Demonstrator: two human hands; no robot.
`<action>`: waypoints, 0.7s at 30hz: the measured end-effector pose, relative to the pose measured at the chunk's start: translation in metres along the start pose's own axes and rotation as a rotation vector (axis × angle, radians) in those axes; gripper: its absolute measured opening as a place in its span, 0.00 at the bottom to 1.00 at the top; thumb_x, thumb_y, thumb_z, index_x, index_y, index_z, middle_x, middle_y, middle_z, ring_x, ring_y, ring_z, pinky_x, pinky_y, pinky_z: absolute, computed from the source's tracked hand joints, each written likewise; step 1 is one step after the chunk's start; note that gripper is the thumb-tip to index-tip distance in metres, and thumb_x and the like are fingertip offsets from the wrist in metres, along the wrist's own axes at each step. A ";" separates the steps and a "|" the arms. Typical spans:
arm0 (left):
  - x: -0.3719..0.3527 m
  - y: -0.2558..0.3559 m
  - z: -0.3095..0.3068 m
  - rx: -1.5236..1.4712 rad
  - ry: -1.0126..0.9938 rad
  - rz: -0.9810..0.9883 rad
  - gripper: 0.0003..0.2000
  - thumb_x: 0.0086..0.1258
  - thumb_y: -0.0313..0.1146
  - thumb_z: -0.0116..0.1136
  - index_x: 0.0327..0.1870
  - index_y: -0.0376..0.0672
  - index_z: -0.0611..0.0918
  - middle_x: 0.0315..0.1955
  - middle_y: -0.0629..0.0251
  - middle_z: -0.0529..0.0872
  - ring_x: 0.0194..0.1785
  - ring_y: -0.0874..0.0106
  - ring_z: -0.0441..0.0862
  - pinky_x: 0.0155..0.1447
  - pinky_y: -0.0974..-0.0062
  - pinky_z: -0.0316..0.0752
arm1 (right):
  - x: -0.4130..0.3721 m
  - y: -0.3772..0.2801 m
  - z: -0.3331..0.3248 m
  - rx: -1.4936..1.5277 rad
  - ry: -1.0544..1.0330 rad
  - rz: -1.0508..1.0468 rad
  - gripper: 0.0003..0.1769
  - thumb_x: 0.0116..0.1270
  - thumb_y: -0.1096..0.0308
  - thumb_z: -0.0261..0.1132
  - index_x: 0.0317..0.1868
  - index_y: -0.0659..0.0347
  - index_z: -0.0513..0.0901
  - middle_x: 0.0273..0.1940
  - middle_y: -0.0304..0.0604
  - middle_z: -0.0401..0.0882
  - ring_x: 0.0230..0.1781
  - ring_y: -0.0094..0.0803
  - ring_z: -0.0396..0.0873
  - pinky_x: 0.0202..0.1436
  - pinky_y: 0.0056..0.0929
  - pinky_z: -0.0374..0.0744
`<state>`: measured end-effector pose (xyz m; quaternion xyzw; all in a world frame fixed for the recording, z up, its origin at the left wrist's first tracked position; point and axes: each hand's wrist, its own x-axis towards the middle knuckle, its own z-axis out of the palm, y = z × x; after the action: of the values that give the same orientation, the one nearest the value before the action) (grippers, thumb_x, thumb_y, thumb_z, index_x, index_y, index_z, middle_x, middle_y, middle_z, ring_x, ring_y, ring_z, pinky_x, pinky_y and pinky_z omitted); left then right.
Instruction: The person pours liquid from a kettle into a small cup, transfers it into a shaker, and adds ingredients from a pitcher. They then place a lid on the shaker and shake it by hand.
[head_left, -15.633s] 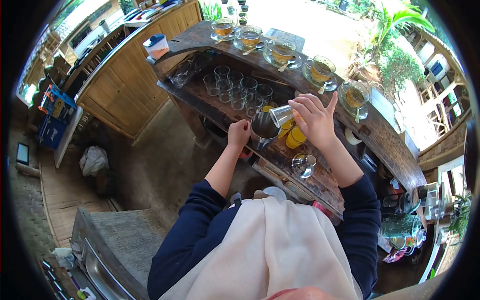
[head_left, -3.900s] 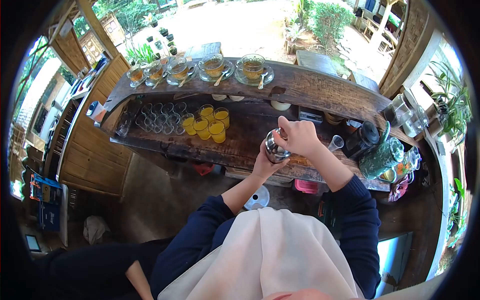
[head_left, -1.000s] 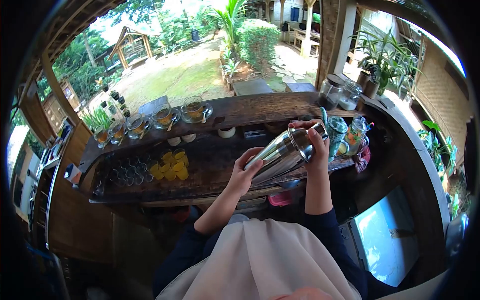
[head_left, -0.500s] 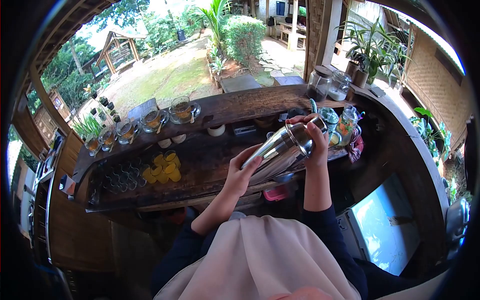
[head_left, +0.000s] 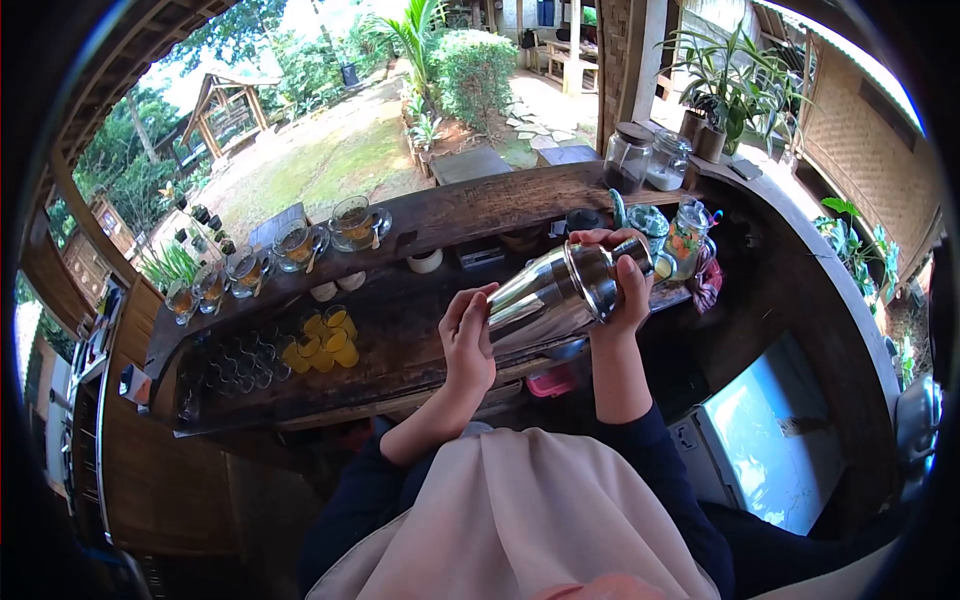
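A shiny metal cocktail shaker (head_left: 540,297) is held tilted in front of my chest, its capped end up and to the right. My left hand (head_left: 468,335) grips the base end, fingers bent over the bottom. Around the cap end wraps my right hand (head_left: 627,285), with the thumb on the near side of the metal. Behind the right hand stand a green patterned teapot (head_left: 648,225) and a glass pitcher (head_left: 688,240) with colourful pieces in it. A red cloth (head_left: 708,282) hangs beside the pitcher.
Several glass cups of tea on saucers (head_left: 352,222) line the upper wooden ledge (head_left: 470,205). Lower on the counter stand several yellow-filled glasses (head_left: 325,340) and upside-down-looking clear glasses (head_left: 240,368). Two lidded jars (head_left: 628,160) are at the right. A white chest (head_left: 765,450) sits below right.
The shaker has swung closer to level and shifted slightly left. My left hand has moved left and round onto its base end. My right hand stays on the cap end.
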<state>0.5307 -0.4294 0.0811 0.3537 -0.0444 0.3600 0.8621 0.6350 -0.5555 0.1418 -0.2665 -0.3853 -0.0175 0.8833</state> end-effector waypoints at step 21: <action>0.111 -0.030 0.066 -0.169 -0.268 -0.790 0.22 0.68 0.54 0.52 0.51 0.45 0.77 0.37 0.58 0.85 0.32 0.68 0.84 0.20 0.87 0.74 | 0.052 -0.071 0.009 -0.488 0.036 -0.185 0.21 0.59 0.68 0.69 0.49 0.65 0.71 0.47 0.52 0.78 0.44 0.31 0.78 0.47 0.27 0.77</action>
<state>0.6439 -0.4210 0.1496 0.3154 -0.0465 -0.0520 0.9464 0.6487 -0.6024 0.2152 -0.4350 -0.3764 -0.1952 0.7943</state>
